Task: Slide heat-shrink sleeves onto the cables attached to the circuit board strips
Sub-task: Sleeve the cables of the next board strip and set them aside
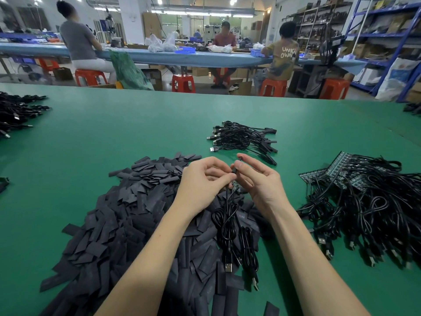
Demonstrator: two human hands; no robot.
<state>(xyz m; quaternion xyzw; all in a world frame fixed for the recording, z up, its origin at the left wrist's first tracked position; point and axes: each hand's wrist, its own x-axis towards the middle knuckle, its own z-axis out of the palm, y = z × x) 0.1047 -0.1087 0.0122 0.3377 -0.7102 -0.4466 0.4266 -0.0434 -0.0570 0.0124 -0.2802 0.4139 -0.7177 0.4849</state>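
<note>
1. Green matting is covering the table you are working at, and behind it three people are sitting on red stools at a long blue bench, with shelving standing to the right.
2. Your fingers are hiding most of the piece you are handling, so whether a sleeve is already sitting on the board cannot be told.
3. Your forearms are covering part of the sleeve pile, and the bottom edge is cutting off its near end.
4. Another cable heap is running off the left edge.
5. Your left hand and right hand are meeting above the far side of the pile, fingertips almost touching.
6. Your left hand is curling its thumb and forefinger in a pinch at the small board, which is peeking out green and black between the hands.
7. Your right hand is pinching a thin black piece just above the board, other fingers fanning outward.
8. The held cable is hanging from the board toward you, looping over the pile and ending in a metal plug.
9. The sleeves are lying as flat, dark grey strips, heaped loosely.
10. Finished-looking cables are lying just beyond your hands; cables with board strips are piling up to your right.
</note>
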